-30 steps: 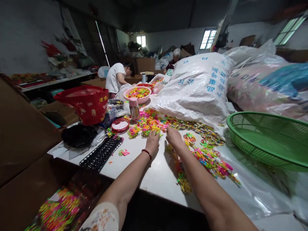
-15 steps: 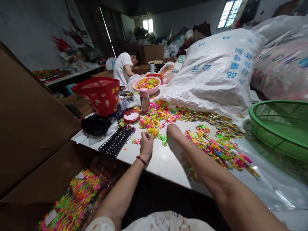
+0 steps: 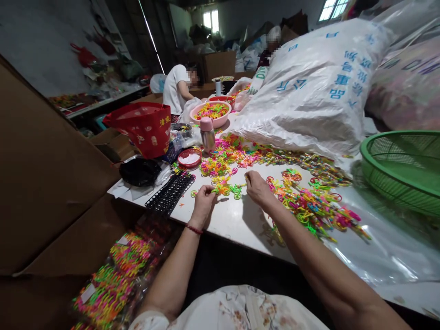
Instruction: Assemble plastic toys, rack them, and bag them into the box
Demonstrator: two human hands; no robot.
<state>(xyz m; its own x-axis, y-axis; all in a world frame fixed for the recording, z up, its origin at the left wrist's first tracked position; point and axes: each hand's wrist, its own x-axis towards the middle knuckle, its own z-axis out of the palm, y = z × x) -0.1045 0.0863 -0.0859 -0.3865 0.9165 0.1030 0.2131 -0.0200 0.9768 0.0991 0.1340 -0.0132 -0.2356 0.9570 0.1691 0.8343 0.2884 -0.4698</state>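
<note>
On the white tabletop (image 3: pixel 227 220), the left hand (image 3: pixel 203 204) pinches, fingers curled shut, a small cluster of neon plastic loop pieces (image 3: pixel 225 189), while the right hand (image 3: pixel 256 188), loosely curled, touches them; they look light, stiff, snag-prone, best gripped by a loop.

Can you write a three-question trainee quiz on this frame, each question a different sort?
1. True or false: the left hand and the right hand both rest at a small cluster of coloured plastic pieces on the white table.
2. Which thing lies nearest the left hand? A) black perforated tray B) green basket C) pink basin
3. Fill in: the pink-capped bottle stands upright beside a small ____ basket.

Key: 1 true. 2 A. 3 red.
</note>
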